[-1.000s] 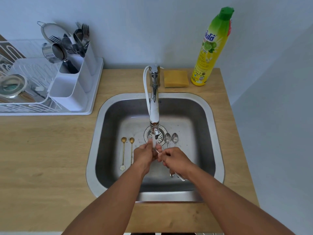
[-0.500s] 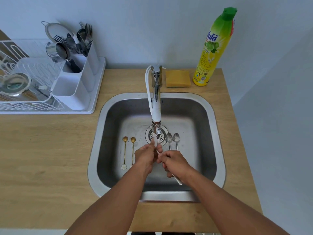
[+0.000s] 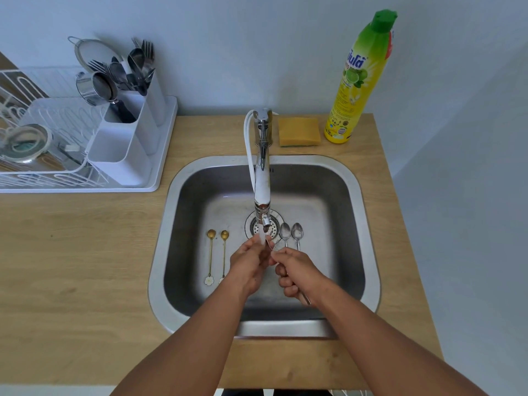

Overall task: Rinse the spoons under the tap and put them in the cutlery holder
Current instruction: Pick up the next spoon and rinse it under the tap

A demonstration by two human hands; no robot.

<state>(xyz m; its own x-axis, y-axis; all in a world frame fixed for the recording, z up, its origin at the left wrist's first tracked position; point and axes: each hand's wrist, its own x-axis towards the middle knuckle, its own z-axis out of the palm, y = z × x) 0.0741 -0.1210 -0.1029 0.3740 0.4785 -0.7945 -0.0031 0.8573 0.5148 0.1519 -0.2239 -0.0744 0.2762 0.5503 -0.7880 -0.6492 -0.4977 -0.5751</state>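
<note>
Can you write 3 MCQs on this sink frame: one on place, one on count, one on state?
1. Where does the sponge lie?
A. in the sink
B. on the counter between the tap and the detergent bottle
C. in the dish rack

2. How many gold spoons lie on the sink floor?
A. two
B. three
C. none

3. What is the right hand doing?
A. resting flat on the counter
B. turning the tap
C. holding a spoon handle

Key: 1 B, it sits beside the tap, left of the detergent bottle. 2 A, two gold spoons lie left of the drain. 3 C, the silver spoon sticks out of its curled fingers.
</note>
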